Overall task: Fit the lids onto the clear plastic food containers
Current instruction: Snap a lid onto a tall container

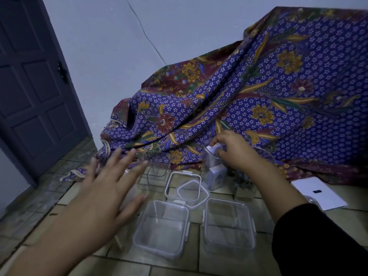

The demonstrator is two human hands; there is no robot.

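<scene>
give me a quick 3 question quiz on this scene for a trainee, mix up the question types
1. True or false: the left hand is gripping a lid.
2. Multiple choice: the right hand is at the rim of A) a tall clear container with something pale inside, B) the white tablet, C) the door.
3. Fill in: two loose lids lie overlapping on the tiled ____, behind the two low containers.

Key
1. False: it hovers open with fingers spread, holding nothing.
2. A
3. floor
</scene>
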